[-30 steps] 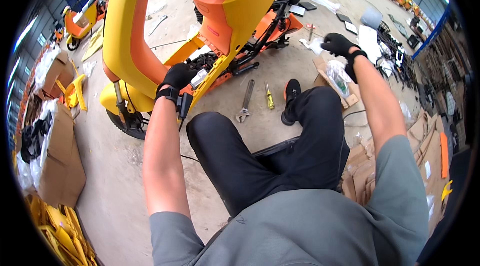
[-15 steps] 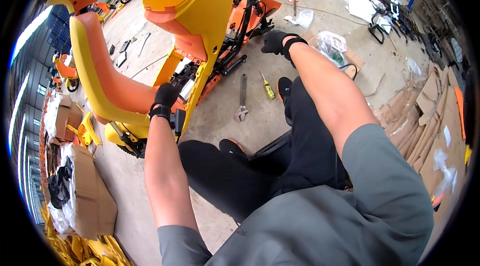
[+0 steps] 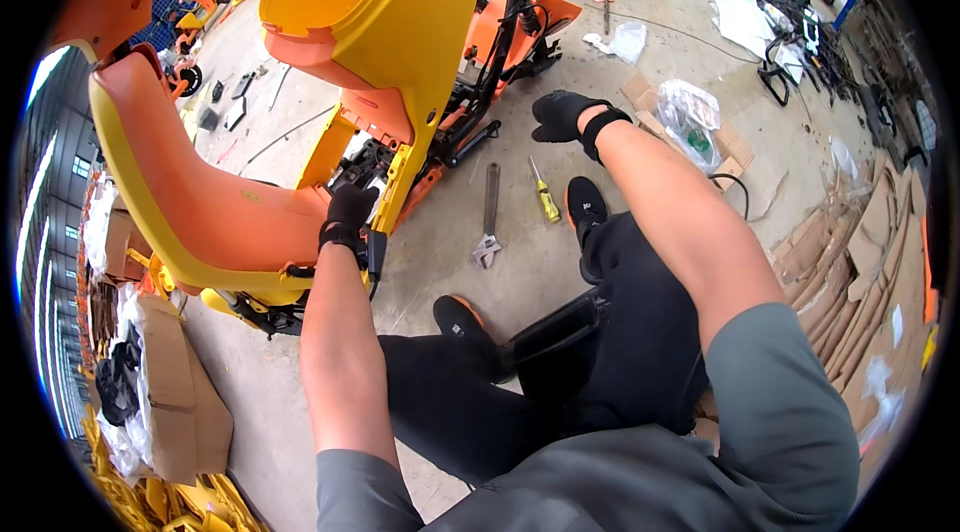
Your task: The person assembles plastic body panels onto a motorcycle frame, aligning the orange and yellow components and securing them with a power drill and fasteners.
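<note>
A yellow-and-orange scooter [image 3: 405, 62] stands ahead to the left, its inner frame and wiring exposed. My left hand [image 3: 350, 207], in a black glove, is at the wiring opening beside the orange seat [image 3: 220, 212]. Its fingers look curled in; whatever they grip is hidden. Over the floor to the right of the scooter, my right hand [image 3: 562, 118] hangs in a black glove, thumb and fingers apart and nothing between them. Below and left of that hand lie an adjustable wrench [image 3: 489, 217] and a yellow-handled screwdriver [image 3: 544, 194].
Near my right arm lie plastic-wrapped parts [image 3: 688, 112] on cardboard. Flattened cardboard [image 3: 850, 272] is stacked at the right. An open carton [image 3: 180, 382] and yellow panels [image 3: 180, 502] are at the lower left. Black metal parts [image 3: 800, 42] lie at the far right.
My right hand has drawn back from the scooter's side, and its fingers have spread. The seat appears farther left and lower, while the floor tools appear slightly farther right. My left hand remains by the opening.
</note>
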### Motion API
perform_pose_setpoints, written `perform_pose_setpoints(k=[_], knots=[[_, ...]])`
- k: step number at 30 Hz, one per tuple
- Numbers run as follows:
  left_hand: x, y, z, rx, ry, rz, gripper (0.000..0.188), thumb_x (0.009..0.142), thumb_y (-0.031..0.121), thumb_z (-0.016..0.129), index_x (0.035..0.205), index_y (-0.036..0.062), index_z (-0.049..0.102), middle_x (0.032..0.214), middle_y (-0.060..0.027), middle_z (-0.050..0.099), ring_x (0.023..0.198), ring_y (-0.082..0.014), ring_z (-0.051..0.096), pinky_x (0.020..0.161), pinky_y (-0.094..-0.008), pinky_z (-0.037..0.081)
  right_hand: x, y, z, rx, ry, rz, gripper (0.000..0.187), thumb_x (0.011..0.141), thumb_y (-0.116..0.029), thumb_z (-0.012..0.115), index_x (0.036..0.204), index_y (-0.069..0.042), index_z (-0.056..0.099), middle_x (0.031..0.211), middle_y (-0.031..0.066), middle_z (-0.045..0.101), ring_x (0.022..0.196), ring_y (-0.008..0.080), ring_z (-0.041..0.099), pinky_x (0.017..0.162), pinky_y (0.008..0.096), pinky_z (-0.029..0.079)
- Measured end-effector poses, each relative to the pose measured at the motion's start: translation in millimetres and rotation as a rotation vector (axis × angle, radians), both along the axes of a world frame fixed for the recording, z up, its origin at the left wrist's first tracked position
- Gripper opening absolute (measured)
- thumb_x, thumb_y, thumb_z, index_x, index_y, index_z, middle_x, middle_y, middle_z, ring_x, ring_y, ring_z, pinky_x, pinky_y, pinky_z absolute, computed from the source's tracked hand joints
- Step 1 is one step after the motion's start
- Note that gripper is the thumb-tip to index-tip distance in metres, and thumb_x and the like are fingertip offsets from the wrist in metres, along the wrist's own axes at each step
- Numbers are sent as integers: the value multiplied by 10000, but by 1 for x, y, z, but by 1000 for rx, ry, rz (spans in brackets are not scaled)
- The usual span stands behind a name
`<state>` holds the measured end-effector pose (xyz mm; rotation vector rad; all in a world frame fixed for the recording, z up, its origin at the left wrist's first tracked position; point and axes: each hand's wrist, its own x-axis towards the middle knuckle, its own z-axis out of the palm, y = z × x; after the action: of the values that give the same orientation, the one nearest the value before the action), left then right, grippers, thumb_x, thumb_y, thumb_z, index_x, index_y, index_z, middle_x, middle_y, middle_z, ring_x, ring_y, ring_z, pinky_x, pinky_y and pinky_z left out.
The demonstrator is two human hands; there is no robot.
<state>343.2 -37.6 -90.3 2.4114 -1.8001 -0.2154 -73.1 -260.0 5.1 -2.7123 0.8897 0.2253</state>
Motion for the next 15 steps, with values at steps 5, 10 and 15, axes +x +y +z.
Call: perform_pose_setpoints(k=[5,10,15], knots=[[-25,-40,-28,-88,166,92,393,813,227,571,1182,99,617,1124,-161,646,1052,-315,604,892,-384,477,-3,4,-18,58,91,77,435,790,-403,629,1011,-28,615,1037,197,632,1015,366,590,865,434,472],[19,-17,-66,-203,-122,-99,131,818,196,576,868,148,687,711,-162,621,681,-345,630,605,-451,482,35,43,-18,142,28,197,428,762,-384,645,978,-14,654,1028,195,651,1010,362,607,878,421,488],[-21,-27,-52,-75,148,-53,262,821,299,593,908,65,671,762,-192,638,753,-353,633,661,-426,487,34,68,-44,197,117,323,443,756,-359,635,1027,-9,649,1018,214,653,1006,360,612,872,419,492]])
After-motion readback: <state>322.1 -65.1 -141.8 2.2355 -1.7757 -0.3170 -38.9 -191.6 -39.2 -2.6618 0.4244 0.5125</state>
